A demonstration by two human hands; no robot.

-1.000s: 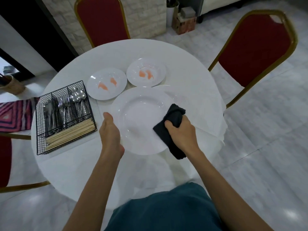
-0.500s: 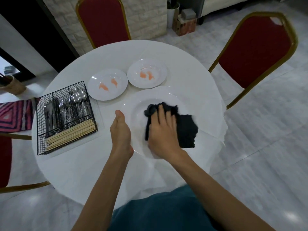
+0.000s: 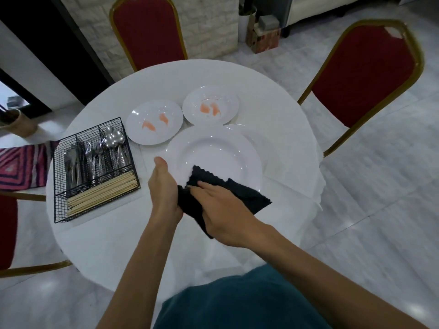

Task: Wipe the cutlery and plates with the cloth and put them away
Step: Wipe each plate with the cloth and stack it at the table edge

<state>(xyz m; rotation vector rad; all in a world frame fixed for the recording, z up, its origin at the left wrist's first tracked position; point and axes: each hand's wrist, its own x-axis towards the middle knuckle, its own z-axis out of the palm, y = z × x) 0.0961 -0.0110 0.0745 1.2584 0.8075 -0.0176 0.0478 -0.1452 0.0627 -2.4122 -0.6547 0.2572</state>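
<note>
A large white plate (image 3: 221,153) is held over the near side of the round table, and my left hand (image 3: 164,188) grips its left rim with the thumb on top. My right hand (image 3: 223,210) presses a black cloth (image 3: 242,193) flat against the plate's near rim, right beside my left hand. Behind it lie two small white plates smeared with orange sauce, one on the left (image 3: 154,124) and one on the right (image 3: 210,105). The edge of another white plate (image 3: 249,134) shows just behind the large one.
A black wire caddy (image 3: 95,169) at the table's left holds knives, forks, spoons and chopsticks. Red chairs with gold frames stand behind the table (image 3: 147,32), at the right (image 3: 365,72) and at the far left (image 3: 7,233). The white tablecloth (image 3: 285,162) hangs over the edge.
My right hand has slid the cloth from the plate's right side across the middle to its near left rim. My left hand has kept its grip on the left rim.
</note>
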